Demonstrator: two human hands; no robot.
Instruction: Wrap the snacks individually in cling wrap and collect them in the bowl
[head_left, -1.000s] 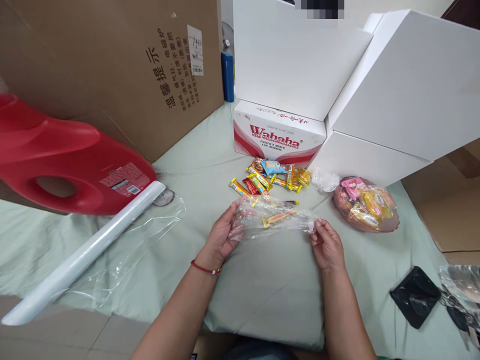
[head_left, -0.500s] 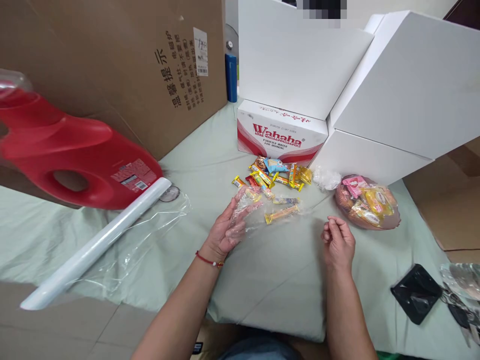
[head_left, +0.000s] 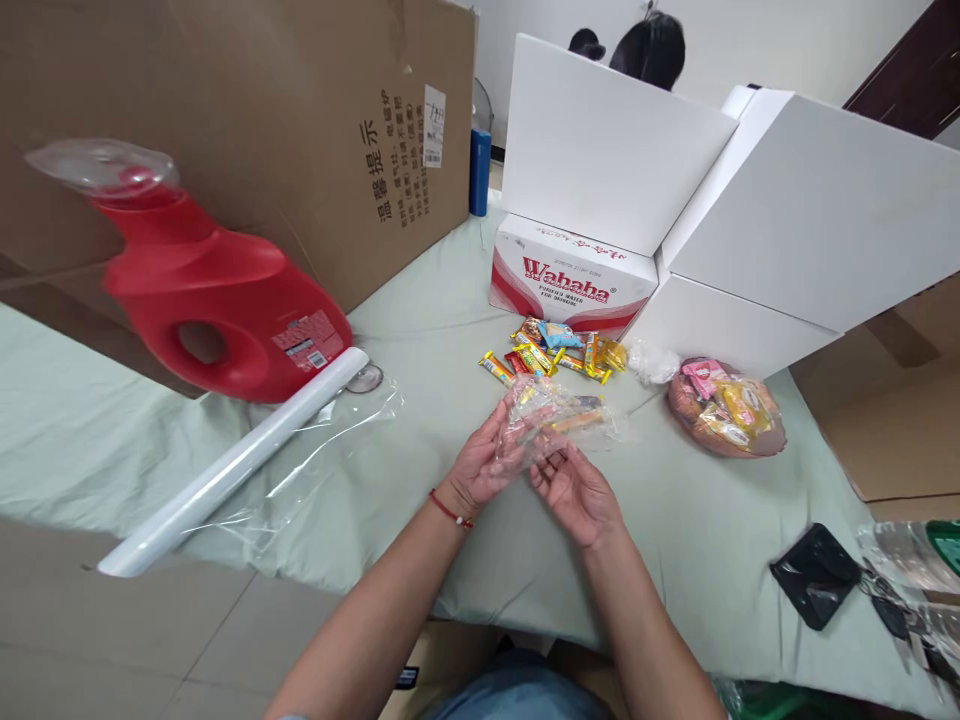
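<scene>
while the fingers of my left hand [head_left: 482, 462] hold the crumpled clear plastic [head_left: 516, 437], those of my right hand [head_left: 576, 492] curl at its lower edge, gripping or not, i can't tell. the plastic is in hand, seemingly not closed around anything. beyond it, snacks [head_left: 536, 357] lie loose; other packets already sit in the bowl [head_left: 699, 430].

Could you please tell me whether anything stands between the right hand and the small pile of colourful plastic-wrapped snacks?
Yes: crumpled clear plastic film, held in the left hand, lies between the right hand and the snack pile.
</scene>
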